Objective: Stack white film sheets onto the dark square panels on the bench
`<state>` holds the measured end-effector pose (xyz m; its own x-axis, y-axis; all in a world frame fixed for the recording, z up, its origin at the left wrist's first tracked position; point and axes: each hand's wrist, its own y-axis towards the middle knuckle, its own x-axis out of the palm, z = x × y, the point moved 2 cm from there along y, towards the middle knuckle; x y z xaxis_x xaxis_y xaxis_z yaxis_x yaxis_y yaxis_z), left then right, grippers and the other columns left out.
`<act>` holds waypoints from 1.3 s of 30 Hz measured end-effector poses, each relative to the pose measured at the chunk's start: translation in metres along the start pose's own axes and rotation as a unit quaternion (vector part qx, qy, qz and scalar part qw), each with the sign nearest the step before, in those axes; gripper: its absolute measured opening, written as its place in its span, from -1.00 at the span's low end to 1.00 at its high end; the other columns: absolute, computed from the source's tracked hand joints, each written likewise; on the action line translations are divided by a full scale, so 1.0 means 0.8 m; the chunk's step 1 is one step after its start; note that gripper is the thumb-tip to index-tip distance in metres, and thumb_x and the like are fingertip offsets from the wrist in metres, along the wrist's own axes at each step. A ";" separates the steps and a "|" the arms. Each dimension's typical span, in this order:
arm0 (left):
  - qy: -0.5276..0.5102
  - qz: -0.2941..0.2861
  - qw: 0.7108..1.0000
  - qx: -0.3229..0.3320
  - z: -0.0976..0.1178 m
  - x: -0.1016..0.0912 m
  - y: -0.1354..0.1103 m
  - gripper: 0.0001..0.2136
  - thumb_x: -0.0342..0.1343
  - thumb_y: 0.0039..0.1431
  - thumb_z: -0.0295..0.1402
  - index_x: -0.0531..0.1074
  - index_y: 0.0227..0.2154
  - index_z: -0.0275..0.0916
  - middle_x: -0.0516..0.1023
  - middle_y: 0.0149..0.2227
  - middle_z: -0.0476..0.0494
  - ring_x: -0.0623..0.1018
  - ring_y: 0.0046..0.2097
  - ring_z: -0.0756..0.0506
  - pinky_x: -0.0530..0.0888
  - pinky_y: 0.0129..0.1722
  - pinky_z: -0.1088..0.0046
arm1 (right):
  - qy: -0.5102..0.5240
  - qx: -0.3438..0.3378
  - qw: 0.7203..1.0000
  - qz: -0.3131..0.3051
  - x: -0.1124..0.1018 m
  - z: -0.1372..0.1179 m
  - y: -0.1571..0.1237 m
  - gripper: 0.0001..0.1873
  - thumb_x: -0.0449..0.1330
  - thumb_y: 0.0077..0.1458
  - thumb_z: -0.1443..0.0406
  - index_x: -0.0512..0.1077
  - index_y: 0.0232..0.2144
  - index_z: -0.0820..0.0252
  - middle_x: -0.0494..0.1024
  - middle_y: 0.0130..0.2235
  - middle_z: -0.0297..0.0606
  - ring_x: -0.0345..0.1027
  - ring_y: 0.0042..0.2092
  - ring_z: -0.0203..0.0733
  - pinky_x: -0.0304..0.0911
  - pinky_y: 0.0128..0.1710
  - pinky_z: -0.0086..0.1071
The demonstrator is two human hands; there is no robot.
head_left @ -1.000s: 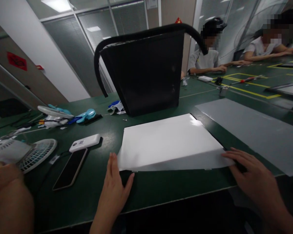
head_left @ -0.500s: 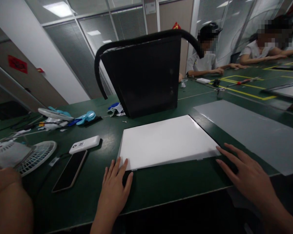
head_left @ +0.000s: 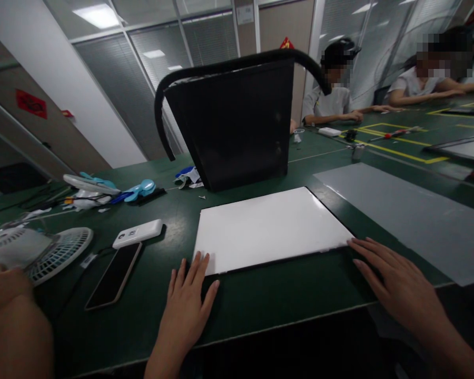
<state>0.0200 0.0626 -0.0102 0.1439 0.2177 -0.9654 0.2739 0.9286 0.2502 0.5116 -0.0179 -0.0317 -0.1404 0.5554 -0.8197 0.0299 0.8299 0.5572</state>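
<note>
A flat white rectangular panel (head_left: 272, 226) with thin dark edges lies on the green table in front of me. My left hand (head_left: 189, 295) rests palm down, fingers stretched, its fingertips on the panel's near left corner. At the near right corner, the fingertips of my right hand (head_left: 395, 279) touch the panel's edge, with the fingers extended and nothing gripped. To the right lies a large translucent grey sheet (head_left: 398, 210), apart from the panel.
Behind the panel stands a black board (head_left: 237, 126) with a curved black tube (head_left: 237, 63) over it. On the left are a phone (head_left: 114, 276), a white power bank (head_left: 138, 233), a fan (head_left: 71, 250) and another person's arm (head_left: 16, 321). Two people sit across the table.
The white top layer now lines up with the panel's near edge, where a grey strip showed before. My right fingers have come closer together, and my left hand has barely shifted.
</note>
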 end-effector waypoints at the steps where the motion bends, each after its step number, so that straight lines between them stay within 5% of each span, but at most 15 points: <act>1: -0.001 0.002 1.000 -0.002 0.000 0.001 0.000 -0.35 -0.08 0.52 0.01 0.14 0.53 -0.16 0.19 0.55 -0.19 0.14 0.56 -0.46 0.19 0.48 -0.31 | -0.003 -0.002 1.000 -0.002 0.000 -0.001 0.000 -0.44 -0.17 0.55 -0.09 0.30 0.36 -0.08 0.40 0.37 -0.35 0.27 0.38 0.04 0.36 0.25 0.21; 4: -0.007 0.005 1.000 -0.005 -0.001 0.002 -0.001 -0.32 -0.06 0.51 0.03 0.17 0.50 -0.28 0.19 0.55 -0.27 0.12 0.56 -0.46 0.18 0.49 -0.30 | -0.007 -0.003 1.000 -0.009 0.000 -0.002 0.001 -0.44 -0.17 0.55 -0.09 0.28 0.37 -0.12 0.38 0.38 -0.41 0.24 0.40 0.03 0.34 0.27 0.21; 14: -0.017 0.031 0.999 -0.012 -0.002 0.004 -0.002 -0.46 -0.06 0.52 -0.02 0.37 0.37 -0.21 0.20 0.53 -0.42 0.18 0.55 -0.46 0.25 0.45 -0.29 | -0.004 0.014 1.000 -0.006 0.001 -0.003 0.000 -0.43 -0.15 0.53 -0.09 0.35 0.34 -0.08 0.38 0.38 -0.41 0.22 0.41 0.07 0.33 0.28 0.22; 34: -0.022 0.028 0.999 -0.009 0.000 0.003 -0.001 -0.47 -0.08 0.53 -0.06 0.36 0.37 -0.25 0.24 0.51 -0.48 0.25 0.52 -0.44 0.29 0.45 -0.26 | 0.007 0.017 1.000 -0.007 0.003 -0.003 0.001 -0.41 -0.12 0.52 -0.08 0.37 0.34 -0.01 0.39 0.37 -0.31 0.22 0.41 0.10 0.31 0.34 0.24; 39: -0.020 0.033 0.999 -0.012 -0.002 0.005 -0.002 -0.45 -0.07 0.52 -0.05 0.32 0.39 -0.26 0.25 0.51 -0.46 0.25 0.53 -0.42 0.29 0.45 -0.23 | 0.035 0.023 0.998 0.052 -0.010 -0.010 0.000 -0.46 -0.06 0.52 0.02 0.31 0.38 0.01 0.33 0.41 -0.20 0.21 0.42 0.13 0.05 0.50 0.26</act>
<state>0.0188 0.0624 -0.0144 0.1981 0.2672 -0.9431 0.2402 0.9196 0.3110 0.5045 -0.0229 -0.0237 -0.2029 0.6356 -0.7449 0.0938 0.7698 0.6313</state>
